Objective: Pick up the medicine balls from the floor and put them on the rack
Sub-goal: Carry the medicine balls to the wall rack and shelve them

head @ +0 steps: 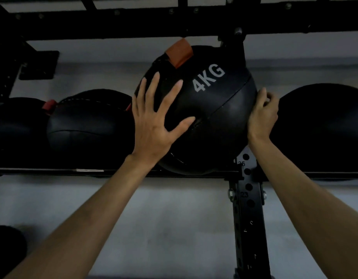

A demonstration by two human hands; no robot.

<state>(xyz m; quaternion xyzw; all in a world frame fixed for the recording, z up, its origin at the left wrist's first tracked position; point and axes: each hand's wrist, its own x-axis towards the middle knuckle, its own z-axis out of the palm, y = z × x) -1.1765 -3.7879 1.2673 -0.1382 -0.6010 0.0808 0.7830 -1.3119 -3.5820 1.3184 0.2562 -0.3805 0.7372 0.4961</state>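
**On the rack (53,171), a 4KG medicine ball (210,121) held between two hands**

On the shelf row of the rack, the 4KG medicine ball is seen with its lower edge at the front rail, just left of the upright post (247,218). It is black and round, crossed by stitched seams, and marked "4KG" in white. An orange-brown tab (179,53) is fixed at its top.

The left hand (152,121) is laid flat on its left face, fingers straight and spread. The right hand (261,117) is set against its right edge with the fingers bent. Whether they grip cannot be told.

Four balls are counted in the row: this one, a near left ball (89,125), a far left ball (13,127) and a right ball (323,127). One red tab (49,106) is seen between the two left balls.
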